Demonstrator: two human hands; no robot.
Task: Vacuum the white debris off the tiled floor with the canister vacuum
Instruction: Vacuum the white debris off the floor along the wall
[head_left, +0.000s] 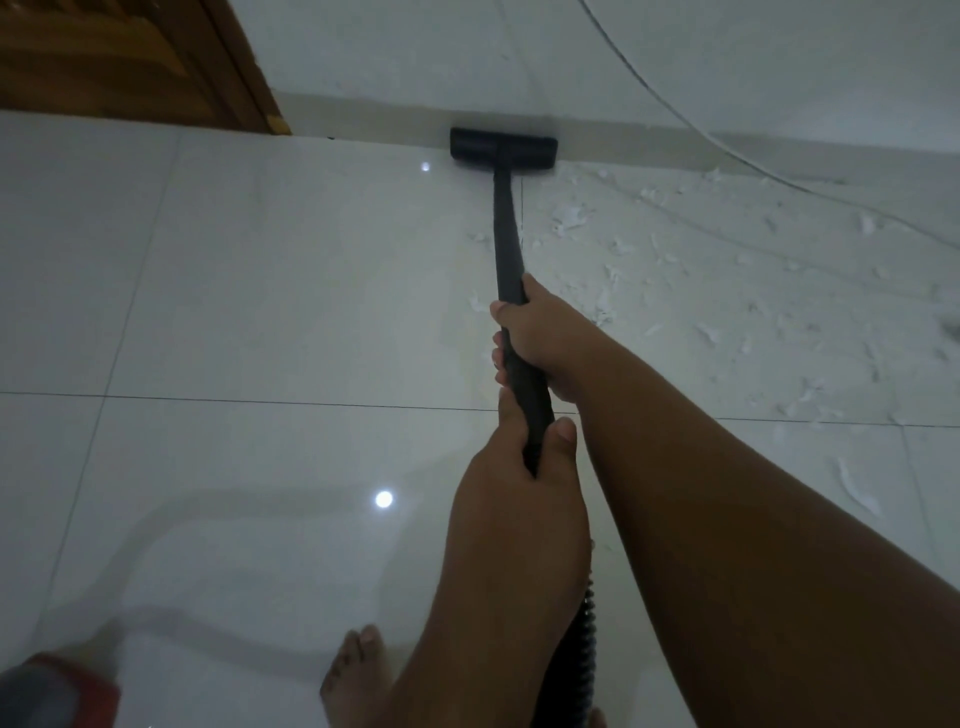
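I have both hands wrapped around the black wand (511, 291), one above the other. My right hand (535, 343) is the forward one, closed round the tube with the thumb laid up along it; my left hand (519, 467) is closed round the tube just behind, nearer my body, where the ribbed hose (576, 654) begins. From that grip the wand runs almost straight away from me, its long axis pointing at the wall, and ends in the flat floor head (503, 149), which sits crosswise and pressed up against the skirting board (649, 148). What matters for the coming stroke is the side: the white debris (727, 291) lies almost wholly to the right of the wand, scattered from just beside the tube out toward the right edge, with only a few flecks on the left near the shaft. The tiled floor (260, 291) to the left looks clean. I judge the head must swing rightward, and my right hand, being nearer the head, will steer it. A thin cord (675, 111) trails across that side and could snag.
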